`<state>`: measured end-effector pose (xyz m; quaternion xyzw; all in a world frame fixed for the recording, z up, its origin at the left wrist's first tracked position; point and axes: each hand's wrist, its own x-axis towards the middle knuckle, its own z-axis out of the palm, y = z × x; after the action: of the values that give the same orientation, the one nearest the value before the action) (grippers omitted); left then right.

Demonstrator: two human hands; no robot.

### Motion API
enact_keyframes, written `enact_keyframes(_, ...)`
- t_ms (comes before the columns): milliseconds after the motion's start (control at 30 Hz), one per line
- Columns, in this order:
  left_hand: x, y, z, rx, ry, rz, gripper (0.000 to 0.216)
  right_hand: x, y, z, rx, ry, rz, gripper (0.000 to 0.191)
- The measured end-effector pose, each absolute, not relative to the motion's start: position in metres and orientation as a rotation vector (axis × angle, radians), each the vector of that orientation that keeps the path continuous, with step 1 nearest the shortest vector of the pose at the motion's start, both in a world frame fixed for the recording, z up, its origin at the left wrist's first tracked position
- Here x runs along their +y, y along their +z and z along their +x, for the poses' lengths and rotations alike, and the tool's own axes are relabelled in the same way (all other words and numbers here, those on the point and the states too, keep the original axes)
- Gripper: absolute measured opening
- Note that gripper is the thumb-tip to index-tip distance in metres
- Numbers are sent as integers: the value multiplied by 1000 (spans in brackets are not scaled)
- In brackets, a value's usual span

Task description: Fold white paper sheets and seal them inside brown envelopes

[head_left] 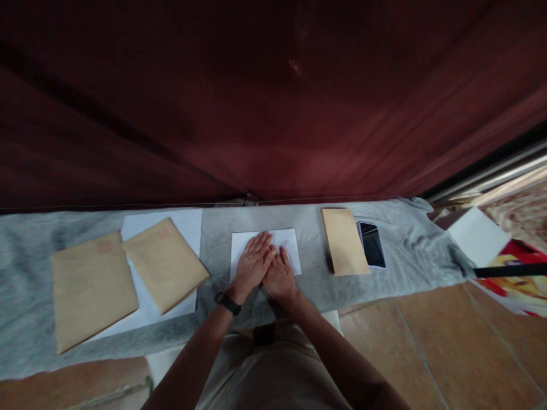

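Note:
A white sheet of paper (pixel 288 242) lies on the grey cloth (pixel 25 250) straight in front of me. My left hand (pixel 253 263) rests flat on it, fingers stretched out together and pointing away from me; a black band is on that wrist. My right hand (pixel 278 275) lies flat beside it, touching it, with the fingers extended over the paper's lower part. Neither hand holds anything.
Two brown envelopes (pixel 92 287) (pixel 164 263) lie at the left on a white sheet (pixel 188 225). A stack of brown envelopes (pixel 344 241) and a dark phone (pixel 371 245) lie at the right. A dark red curtain (pixel 273 97) hangs behind. Further right are a white sheet (pixel 478 234) and tiled floor (pixel 427 341).

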<state>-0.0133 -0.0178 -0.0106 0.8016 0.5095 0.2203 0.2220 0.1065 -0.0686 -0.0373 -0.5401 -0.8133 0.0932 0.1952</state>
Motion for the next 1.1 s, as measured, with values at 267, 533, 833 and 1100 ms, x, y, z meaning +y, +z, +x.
enact_keyframes(267, -20, -9, -18, 1542, 414, 2468, 57, -95, -23, 127, -2382, 203, -1494, 51)
enact_keyframes(533, -23, -16, -15, 1618, 433, 2479, 58, -117, -10, 145, -2420, 314, -1477, 53)
enact_keyframes(833, -35, -12, -24, 1927, 419, 2332, 63, -111, 2, 147, -2277, 519, -1549, 45)
enact_keyframes(1100, -38, -12, -28, 1897, 323, 2345, 62, -33, 1, 95, -2164, 452, -1625, 51)
